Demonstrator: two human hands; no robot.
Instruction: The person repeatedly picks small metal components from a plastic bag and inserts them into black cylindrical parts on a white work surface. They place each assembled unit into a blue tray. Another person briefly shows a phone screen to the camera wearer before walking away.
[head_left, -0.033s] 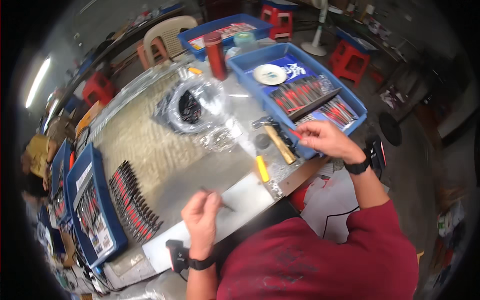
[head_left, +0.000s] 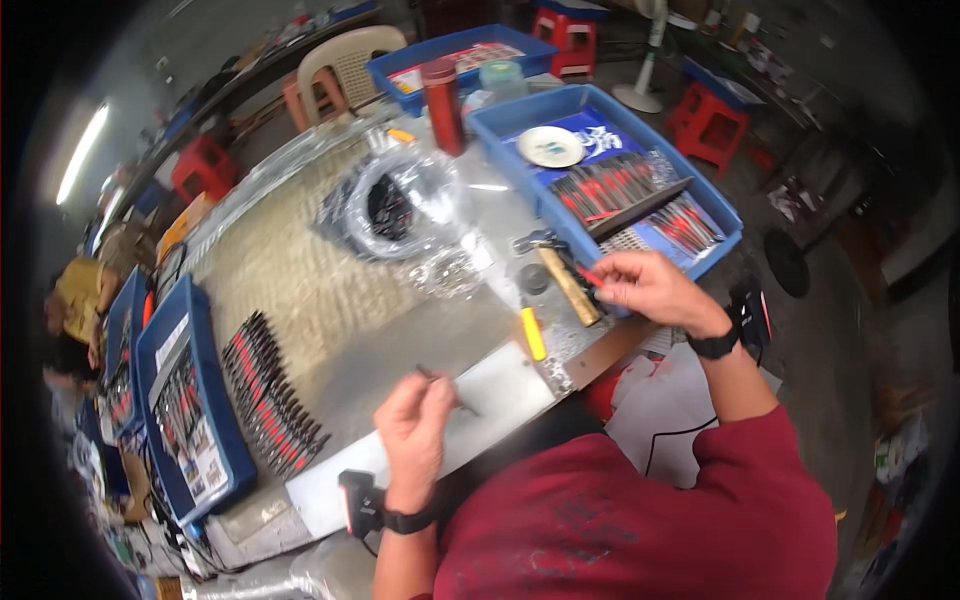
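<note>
Over the near edge of the bench, the person's left hand (head_left: 415,425) is closed to a pinch, thumb against fingertips, on a thin dark piece (head_left: 427,373) poking out on 2 sides above the white strip (head_left: 500,392). The right hand (head_left: 640,285), fingers curled and thumb pressed in, grips a small red piece (head_left: 591,277) just beside the wooden-handled hammer (head_left: 568,285); I can't make out that piece's far end. Behind that hand is a blue tray (head_left: 562,228) with red-and-dark pieces and a white dish (head_left: 551,147). A yellow handle (head_left: 533,333) lies between the 2 hands, and off to the left runs a neat row of red-and-black pieces (head_left: 270,400).
</note>
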